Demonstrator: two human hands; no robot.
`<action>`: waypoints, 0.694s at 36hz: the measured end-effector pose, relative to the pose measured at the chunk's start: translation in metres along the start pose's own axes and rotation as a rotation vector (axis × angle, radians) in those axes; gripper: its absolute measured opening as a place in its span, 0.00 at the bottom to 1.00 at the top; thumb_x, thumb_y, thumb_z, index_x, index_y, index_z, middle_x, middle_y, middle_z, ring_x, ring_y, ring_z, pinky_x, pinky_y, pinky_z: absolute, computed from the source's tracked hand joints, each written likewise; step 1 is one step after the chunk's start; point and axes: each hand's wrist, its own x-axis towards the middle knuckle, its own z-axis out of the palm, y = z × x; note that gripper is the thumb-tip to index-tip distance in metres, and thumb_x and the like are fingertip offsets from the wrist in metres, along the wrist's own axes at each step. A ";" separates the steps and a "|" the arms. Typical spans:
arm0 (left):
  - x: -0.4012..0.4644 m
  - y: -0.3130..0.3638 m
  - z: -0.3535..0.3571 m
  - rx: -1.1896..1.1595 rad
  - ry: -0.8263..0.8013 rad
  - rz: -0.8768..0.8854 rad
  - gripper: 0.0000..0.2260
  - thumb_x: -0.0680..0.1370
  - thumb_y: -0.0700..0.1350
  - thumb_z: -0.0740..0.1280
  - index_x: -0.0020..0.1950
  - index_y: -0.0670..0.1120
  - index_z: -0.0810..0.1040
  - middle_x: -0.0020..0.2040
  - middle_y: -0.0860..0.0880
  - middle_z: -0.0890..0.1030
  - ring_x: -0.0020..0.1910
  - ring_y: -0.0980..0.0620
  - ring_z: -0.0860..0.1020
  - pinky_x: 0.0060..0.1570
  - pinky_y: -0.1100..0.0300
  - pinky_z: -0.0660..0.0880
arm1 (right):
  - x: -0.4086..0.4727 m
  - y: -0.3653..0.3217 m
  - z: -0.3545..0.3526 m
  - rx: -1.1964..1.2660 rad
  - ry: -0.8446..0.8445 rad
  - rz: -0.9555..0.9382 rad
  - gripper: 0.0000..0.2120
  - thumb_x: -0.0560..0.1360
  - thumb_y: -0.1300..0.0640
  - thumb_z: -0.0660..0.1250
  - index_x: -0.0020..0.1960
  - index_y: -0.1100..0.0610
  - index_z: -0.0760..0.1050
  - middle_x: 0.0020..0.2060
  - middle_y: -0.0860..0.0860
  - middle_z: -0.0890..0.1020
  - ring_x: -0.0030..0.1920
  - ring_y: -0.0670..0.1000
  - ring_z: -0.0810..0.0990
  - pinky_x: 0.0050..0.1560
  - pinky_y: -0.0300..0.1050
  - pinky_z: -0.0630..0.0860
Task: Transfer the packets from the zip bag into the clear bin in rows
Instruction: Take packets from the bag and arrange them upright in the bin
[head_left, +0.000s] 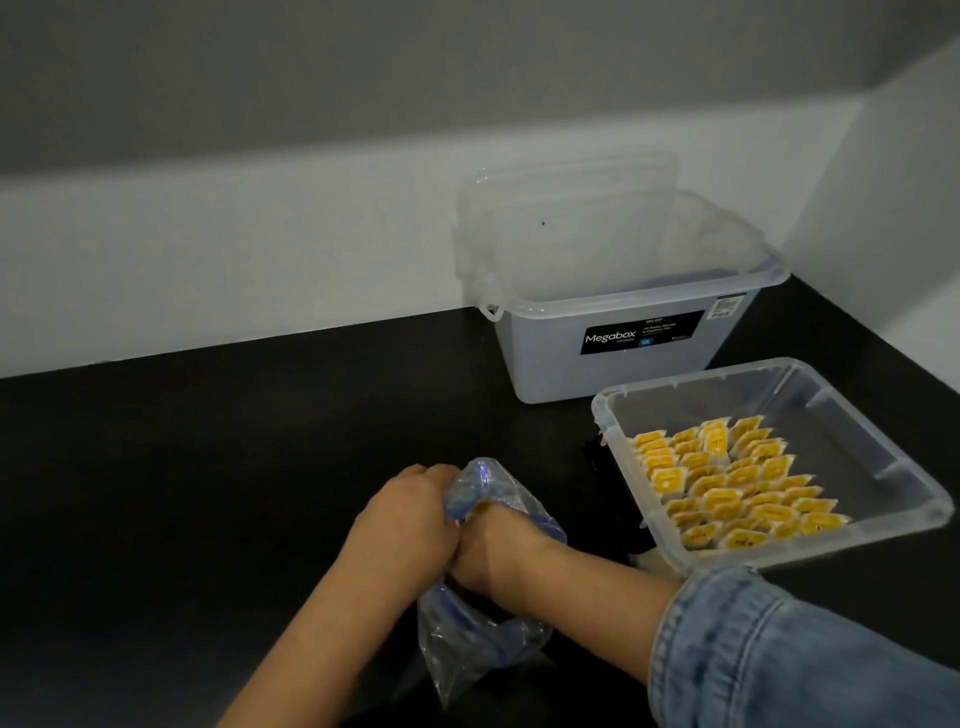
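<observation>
A crumpled clear zip bag (483, 639) with a blue seal lies on the dark table at centre bottom. My left hand (410, 514) grips the bag's upper edge. My right hand (498, 551) reaches inside the bag, fingers hidden by the plastic; a bit of yellow shows near them. A shallow clear bin (883, 431) stands to the right, holding several rows of yellow packets (727, 483) standing on edge in its near-left part.
A taller translucent Megabox container (613, 364) stands behind the bin against the white wall, its lid (566, 208) leaning behind it. A small dark object (613, 499) lies by the bin's left side. The dark table (208, 493) stretches out to the left.
</observation>
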 end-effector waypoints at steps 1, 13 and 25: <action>0.000 0.000 0.000 0.003 -0.001 0.006 0.26 0.76 0.46 0.67 0.72 0.55 0.62 0.67 0.51 0.68 0.61 0.52 0.72 0.60 0.54 0.73 | 0.002 -0.001 0.003 -0.019 0.020 0.009 0.23 0.78 0.56 0.63 0.71 0.59 0.64 0.72 0.57 0.66 0.72 0.55 0.63 0.72 0.53 0.59; -0.004 -0.002 0.002 -0.013 0.039 0.015 0.24 0.76 0.45 0.66 0.71 0.55 0.63 0.66 0.51 0.68 0.60 0.53 0.72 0.57 0.58 0.72 | -0.011 -0.004 0.001 -0.043 0.084 0.030 0.23 0.78 0.59 0.63 0.71 0.61 0.64 0.71 0.57 0.66 0.71 0.55 0.65 0.70 0.51 0.62; -0.001 -0.007 0.000 -0.019 0.077 0.002 0.23 0.77 0.46 0.66 0.70 0.56 0.64 0.65 0.52 0.70 0.57 0.54 0.73 0.53 0.60 0.72 | -0.051 -0.005 -0.016 0.306 0.263 0.086 0.11 0.78 0.63 0.60 0.58 0.64 0.75 0.56 0.61 0.78 0.55 0.60 0.77 0.51 0.50 0.72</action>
